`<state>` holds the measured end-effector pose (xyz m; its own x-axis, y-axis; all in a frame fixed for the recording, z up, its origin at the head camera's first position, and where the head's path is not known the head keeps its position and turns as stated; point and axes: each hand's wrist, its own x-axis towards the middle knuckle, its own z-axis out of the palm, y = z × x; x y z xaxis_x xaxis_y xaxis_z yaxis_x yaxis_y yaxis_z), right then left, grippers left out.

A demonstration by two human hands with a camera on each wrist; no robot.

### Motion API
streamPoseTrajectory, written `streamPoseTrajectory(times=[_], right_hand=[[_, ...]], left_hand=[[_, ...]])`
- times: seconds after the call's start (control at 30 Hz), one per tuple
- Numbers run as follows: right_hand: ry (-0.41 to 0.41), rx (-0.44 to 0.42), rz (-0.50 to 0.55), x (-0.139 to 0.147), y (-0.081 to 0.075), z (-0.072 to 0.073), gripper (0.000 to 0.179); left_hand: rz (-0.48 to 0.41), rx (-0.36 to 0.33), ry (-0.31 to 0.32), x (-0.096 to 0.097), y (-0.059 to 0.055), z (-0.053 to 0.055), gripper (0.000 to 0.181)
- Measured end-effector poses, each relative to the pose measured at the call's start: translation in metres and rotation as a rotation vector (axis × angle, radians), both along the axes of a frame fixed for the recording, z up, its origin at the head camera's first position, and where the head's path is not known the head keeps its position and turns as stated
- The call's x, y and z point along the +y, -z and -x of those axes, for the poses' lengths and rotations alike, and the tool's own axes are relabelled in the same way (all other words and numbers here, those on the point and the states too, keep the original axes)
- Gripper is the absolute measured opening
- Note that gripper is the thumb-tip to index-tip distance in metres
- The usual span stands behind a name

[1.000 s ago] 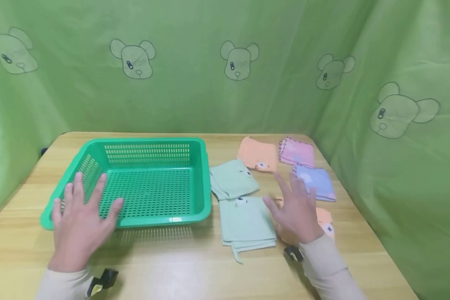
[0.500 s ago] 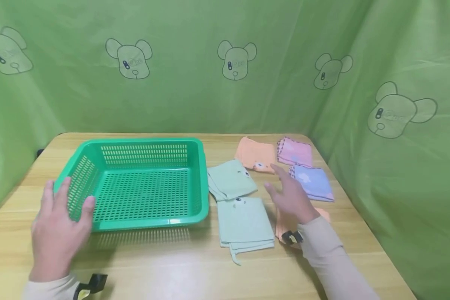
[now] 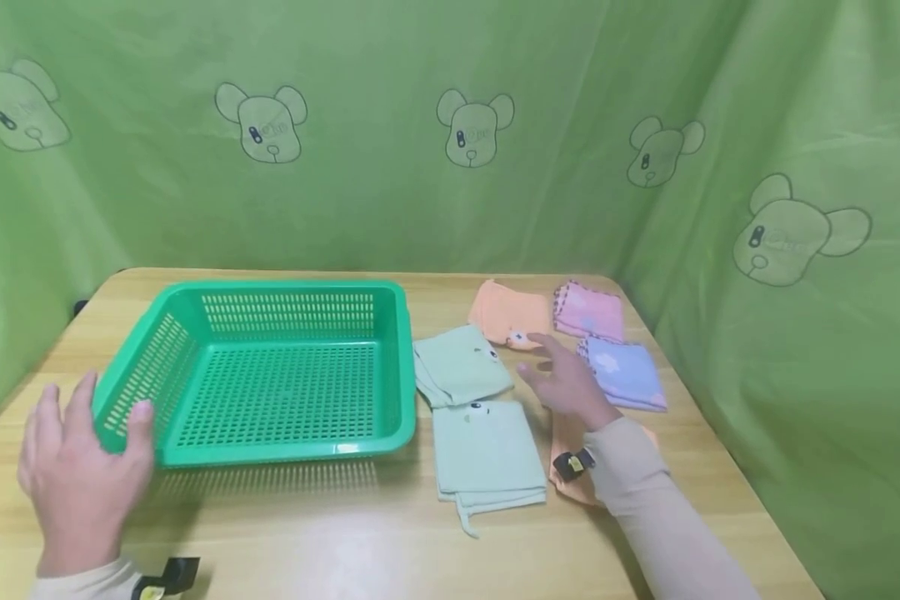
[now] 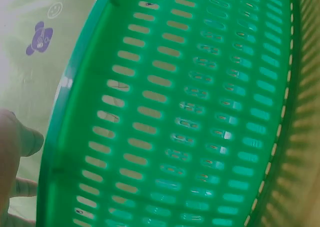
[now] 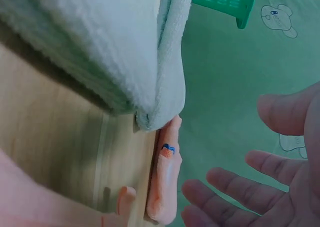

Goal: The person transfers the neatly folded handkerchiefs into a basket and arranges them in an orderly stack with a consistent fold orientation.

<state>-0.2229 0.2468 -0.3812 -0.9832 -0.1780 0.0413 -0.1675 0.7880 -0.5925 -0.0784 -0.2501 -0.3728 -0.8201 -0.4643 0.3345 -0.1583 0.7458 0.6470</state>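
The green basket [image 3: 281, 392] sits on the left half of the desk [image 3: 330, 542], with no cloth in it. Just beside its right rim lies the upper mint cloth [image 3: 461, 367], its lower edge meeting the lower mint cloth [image 3: 489, 450]. Behind them are the far peach cloth [image 3: 506, 312] and the pink cloth [image 3: 591, 312]; the blue cloth [image 3: 626, 372] lies farther right, and the near peach cloth [image 3: 567, 435] is partly hidden by the right forearm.

With edges this close, a careless pinch could drag a neighbour along or loosen a fold; a push on the basket from the left could shove the upper mint cloth.

The right hand [image 3: 566, 385] hangs over the cloths, fingers loosely parted, holding nothing. The left hand [image 3: 86, 479] is spread by the basket's near left corner, also without a hold; whether it touches the rim, I cannot tell.
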Motion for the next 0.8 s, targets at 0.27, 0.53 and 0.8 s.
streamPoseTrajectory(times=[0.27,0.53,0.8], right_hand=[[-0.003,-0.047,0.036,-0.004,0.005,0.013,0.057],[0.039,-0.118,0.033,-0.009,0.006,0.024,0.06],[0.036,-0.132,0.015,-0.016,0.009,0.03,0.061]], left_hand=[[-0.038,-0.018,-0.009,-0.007,0.006,-0.001,0.069],[-0.118,0.026,-0.017,-0.009,0.013,-0.002,0.07],[-0.14,-0.044,-0.016,-0.011,0.014,-0.002,0.071]])
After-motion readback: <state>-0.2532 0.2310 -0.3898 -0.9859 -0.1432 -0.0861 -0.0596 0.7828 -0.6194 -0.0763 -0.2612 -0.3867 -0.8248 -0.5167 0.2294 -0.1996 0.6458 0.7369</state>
